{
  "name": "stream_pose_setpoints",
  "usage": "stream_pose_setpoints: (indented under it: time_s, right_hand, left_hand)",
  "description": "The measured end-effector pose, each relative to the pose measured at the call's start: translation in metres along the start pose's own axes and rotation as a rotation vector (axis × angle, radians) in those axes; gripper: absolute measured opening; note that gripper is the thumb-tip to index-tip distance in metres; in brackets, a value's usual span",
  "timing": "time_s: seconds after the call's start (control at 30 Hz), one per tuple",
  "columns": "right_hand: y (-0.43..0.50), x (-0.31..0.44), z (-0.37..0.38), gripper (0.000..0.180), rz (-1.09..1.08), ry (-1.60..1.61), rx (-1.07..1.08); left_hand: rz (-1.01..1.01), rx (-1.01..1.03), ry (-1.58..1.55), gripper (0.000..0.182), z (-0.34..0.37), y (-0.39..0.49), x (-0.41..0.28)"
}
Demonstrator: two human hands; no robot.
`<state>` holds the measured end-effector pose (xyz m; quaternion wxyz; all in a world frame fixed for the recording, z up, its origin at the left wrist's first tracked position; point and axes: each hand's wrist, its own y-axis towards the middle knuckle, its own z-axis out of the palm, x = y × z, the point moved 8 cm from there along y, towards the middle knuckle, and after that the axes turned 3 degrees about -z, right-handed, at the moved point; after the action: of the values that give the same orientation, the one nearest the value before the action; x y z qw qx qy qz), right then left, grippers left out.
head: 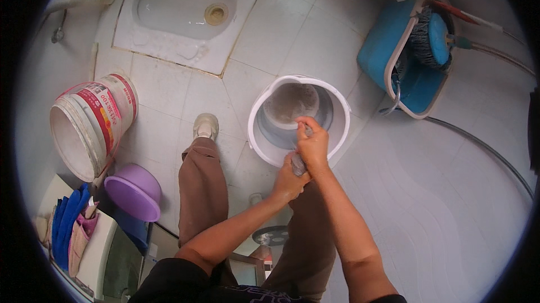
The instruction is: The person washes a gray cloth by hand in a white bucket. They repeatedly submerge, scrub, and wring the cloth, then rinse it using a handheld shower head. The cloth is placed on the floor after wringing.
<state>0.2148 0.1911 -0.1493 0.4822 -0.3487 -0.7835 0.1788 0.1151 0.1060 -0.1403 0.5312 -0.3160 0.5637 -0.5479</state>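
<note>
A white plastic bucket [257, 129] with cloudy greyish water in it stands on the tiled floor in front of me. Over its near rim, my left hand [291, 178] and my right hand [313, 145] both grip a wet grey cloth [299, 164], bunched between them. My right hand is the farther of the two, above the bucket's opening, with a bit of the cloth showing at its fingers. My left hand holds the lower part of the cloth, close to my right wrist.
A squat toilet [168, 41] is set in the floor at the upper left. A blue mop bucket [375, 46] holding a mop [438, 38] is at the upper right, near a grey hose [485, 142]. Leftward are a tipped paint bucket [101, 109], a purple basin [139, 189] and hanging cloths [69, 223].
</note>
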Motion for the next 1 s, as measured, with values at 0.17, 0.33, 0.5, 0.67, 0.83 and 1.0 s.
stream_pose_setpoints:
  time_s: [0.17, 0.33, 0.5, 0.67, 0.83, 1.0]
  right_hand:
    - [0.003, 0.008, 0.01, 0.015, -0.039, -0.285, -0.145]
    - [0.01, 0.004, -0.007, 0.043, 0.116, 0.216, 0.348]
    - [-0.004, 0.026, -0.021, 0.085, 0.165, 1.341, 0.742]
    - [-0.031, 0.022, 0.005, 0.076, 0.183, 1.638, 0.671]
    - [-0.048, 0.026, -0.025, 0.038, 0.223, 1.462, 0.524]
    - [-0.042, 0.012, -0.044, 0.016, 0.294, 0.792, 0.205]
  left_hand:
    - [0.318, -0.232, 0.221, 0.086, -0.018, -0.004, -0.022]
    - [0.121, 0.233, -0.034, 0.076, 0.005, -0.013, -0.024]
    - [-0.21, 0.907, -0.794, 0.054, 0.037, -0.054, -0.035]
    - [-0.314, 1.129, -1.067, 0.049, 0.043, -0.067, -0.037]
    - [-0.292, 1.104, -0.812, 0.044, 0.043, -0.073, -0.036]
    - [-0.223, 0.565, -0.464, 0.039, 0.035, -0.049, -0.024]
